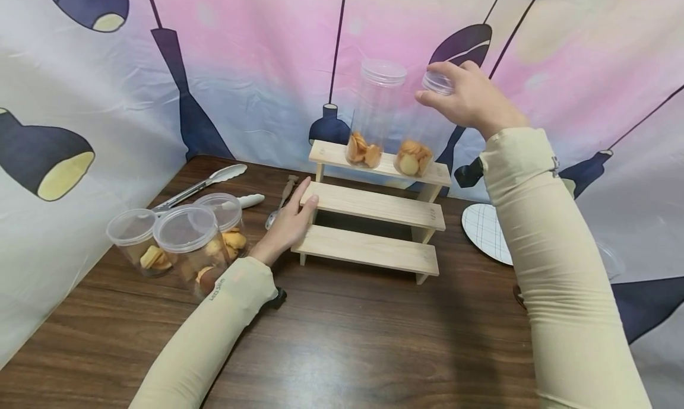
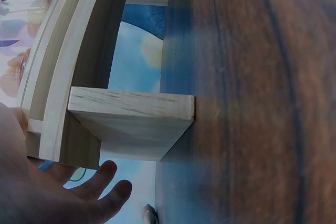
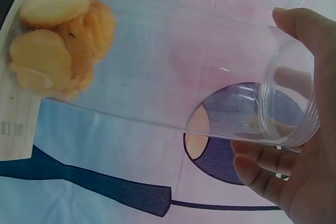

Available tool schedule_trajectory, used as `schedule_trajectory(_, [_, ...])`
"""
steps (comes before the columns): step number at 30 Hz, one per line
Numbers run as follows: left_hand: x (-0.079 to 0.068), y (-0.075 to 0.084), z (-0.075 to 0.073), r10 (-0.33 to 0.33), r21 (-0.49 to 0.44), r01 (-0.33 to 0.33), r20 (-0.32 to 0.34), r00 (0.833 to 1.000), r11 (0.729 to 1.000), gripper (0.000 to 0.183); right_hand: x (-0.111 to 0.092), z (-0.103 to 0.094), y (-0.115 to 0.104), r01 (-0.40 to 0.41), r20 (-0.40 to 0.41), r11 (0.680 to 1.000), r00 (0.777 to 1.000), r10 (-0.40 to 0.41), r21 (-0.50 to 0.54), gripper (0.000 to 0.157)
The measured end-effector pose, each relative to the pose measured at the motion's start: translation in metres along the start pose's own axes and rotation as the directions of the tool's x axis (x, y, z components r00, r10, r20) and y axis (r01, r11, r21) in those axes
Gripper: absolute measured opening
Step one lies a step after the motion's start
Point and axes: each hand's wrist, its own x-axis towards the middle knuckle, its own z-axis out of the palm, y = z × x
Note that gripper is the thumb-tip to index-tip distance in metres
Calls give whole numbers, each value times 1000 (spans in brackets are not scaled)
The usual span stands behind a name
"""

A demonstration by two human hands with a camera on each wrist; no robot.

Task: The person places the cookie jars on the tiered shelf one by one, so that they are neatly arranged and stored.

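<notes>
My right hand [image 1: 465,94] grips the lid end of a tall clear jar [image 3: 173,66] from above. Biscuits [image 3: 42,59] lie at the bottom of this jar, which stands upright at the right of the top step of a three-step wooden stand [image 1: 369,204]. A second tall lidded jar [image 1: 382,100], with biscuits low inside it, stands to its left on the same step. My left hand [image 1: 285,222] holds the left end of the middle step, thumb over the board's edge. In the left wrist view, other fingers [image 2: 107,174] hang loosely past the board's end.
Three shorter lidded jars of biscuits [image 1: 184,231] stand close together at the left. Behind them lie tongs [image 1: 205,183] and a white-ended utensil [image 1: 251,200]. A spoon [image 1: 283,201] lies by the stand's left side. A white plate [image 1: 486,231] lies at the right, partly behind the sleeve.
</notes>
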Motion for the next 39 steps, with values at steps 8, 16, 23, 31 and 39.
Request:
schedule_trajectory(8, [-1, 0, 0, 0, -1, 0, -1, 1000, 1000, 60, 0, -1, 0, -9, 14, 1000, 1000, 9, -5, 79])
schedule_trajectory(16, [0, 1, 1, 7, -8, -7, 2, 1000, 1000, 64, -1, -2, 2, 9, -2, 1000, 1000, -9, -9, 79])
schedule_trajectory(23, [0, 1, 2, 18, -6, -18, 4, 1000, 1000, 61, -4, -5, 4, 19, -11, 1000, 1000, -20, -19, 90])
schedule_trajectory(31, [0, 2, 2, 5, -15, -5, 12, 1000, 1000, 61, -18, -14, 13, 9, -32, 1000, 999, -10, -12, 89])
schedule_trajectory(39, [0, -1, -1, 26, 0, -26, -2, 1000, 1000, 63, -44, -20, 35, 28, -49, 999, 998, -29, -22, 84])
